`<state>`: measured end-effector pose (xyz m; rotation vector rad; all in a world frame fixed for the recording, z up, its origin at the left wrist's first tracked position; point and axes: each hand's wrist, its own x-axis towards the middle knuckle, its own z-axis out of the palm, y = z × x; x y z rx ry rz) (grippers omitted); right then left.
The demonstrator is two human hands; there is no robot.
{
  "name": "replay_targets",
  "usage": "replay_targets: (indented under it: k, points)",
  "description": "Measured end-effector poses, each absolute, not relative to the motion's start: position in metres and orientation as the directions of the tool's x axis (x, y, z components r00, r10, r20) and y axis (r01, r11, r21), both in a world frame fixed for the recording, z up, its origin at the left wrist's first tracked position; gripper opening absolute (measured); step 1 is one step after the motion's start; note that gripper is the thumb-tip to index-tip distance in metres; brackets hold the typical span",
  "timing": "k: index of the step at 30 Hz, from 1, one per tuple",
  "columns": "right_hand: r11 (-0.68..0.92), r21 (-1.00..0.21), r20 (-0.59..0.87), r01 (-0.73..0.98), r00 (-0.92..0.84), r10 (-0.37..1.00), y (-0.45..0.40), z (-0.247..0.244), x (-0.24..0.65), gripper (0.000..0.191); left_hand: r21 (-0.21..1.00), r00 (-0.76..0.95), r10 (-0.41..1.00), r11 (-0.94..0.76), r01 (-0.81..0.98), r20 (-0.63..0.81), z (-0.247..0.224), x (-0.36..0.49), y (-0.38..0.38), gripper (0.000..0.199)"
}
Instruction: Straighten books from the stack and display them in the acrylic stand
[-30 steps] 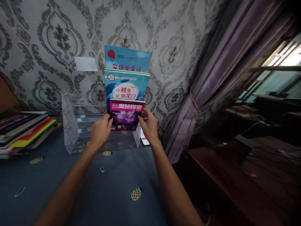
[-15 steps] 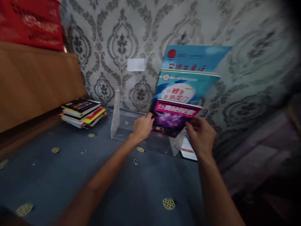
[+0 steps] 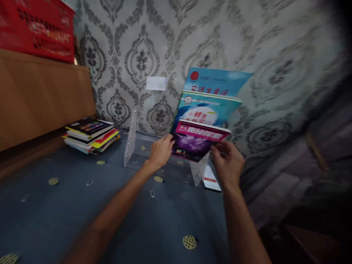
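Between my two hands is a purple-and-black book (image 3: pixel 192 143) with a pink title band, its cover tilted toward me. My left hand (image 3: pixel 161 151) grips its left edge, with thumb and fingers closed. At the right edge, my right hand (image 3: pixel 228 163) pinches the book. Behind it, a turquoise book (image 3: pixel 202 108) and a taller blue book (image 3: pixel 217 79) lean back in steps toward the wall. A clear acrylic rack (image 3: pixel 130 141) stands around and below the books; its left side is bare. Whether the purple book's lower edge touches the rack, I cannot tell.
A phone (image 3: pixel 211 179) with a lit screen lies by the rack's right end. To the left is a stack of books (image 3: pixel 92 134), beside a wooden cabinet (image 3: pixel 44 95) bearing a red basket (image 3: pixel 38 29). Patterned wallpaper (image 3: pixel 141 58) closes off the back.
My view has shifted a little, so most things sit lower and further left. The purple book appears slightly higher against the turquoise one. Both hands keep hold of its edges.
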<state>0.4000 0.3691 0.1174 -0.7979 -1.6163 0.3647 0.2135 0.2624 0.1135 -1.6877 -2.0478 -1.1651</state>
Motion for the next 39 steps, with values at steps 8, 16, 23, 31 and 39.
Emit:
replay_targets:
  k: [8,16,23,31,39]
  points:
    - [0.737,-0.632,0.748,0.238,-0.06,0.661,0.364,0.119,0.402,0.025,0.406,-0.281,0.663,-0.039,0.913,0.694,0.107,0.209,0.27,0.013]
    - [0.717,-0.649,0.726,0.253,-0.077,0.684,0.374,0.108,0.398,0.031,0.442,-0.324,0.723,0.028,0.896,0.611,0.101,0.208,0.278,0.014]
    - [0.722,-0.598,0.753,0.349,-0.064,0.655,0.383,0.095,0.394,0.043,0.451,-0.349,0.745,0.073,0.89,0.569,0.1,0.21,0.281,0.014]
    - [0.732,-0.55,0.78,0.403,-0.066,0.623,0.379,0.093,0.389,0.044,0.483,-0.367,0.744,0.068,0.873,0.559,0.097,0.208,0.283,0.014]
    - [0.695,-0.522,0.775,0.495,-0.066,0.629,0.371,0.104,0.39,0.044,0.507,-0.374,0.744,0.055,0.86,0.553,0.099,0.21,0.28,0.01]
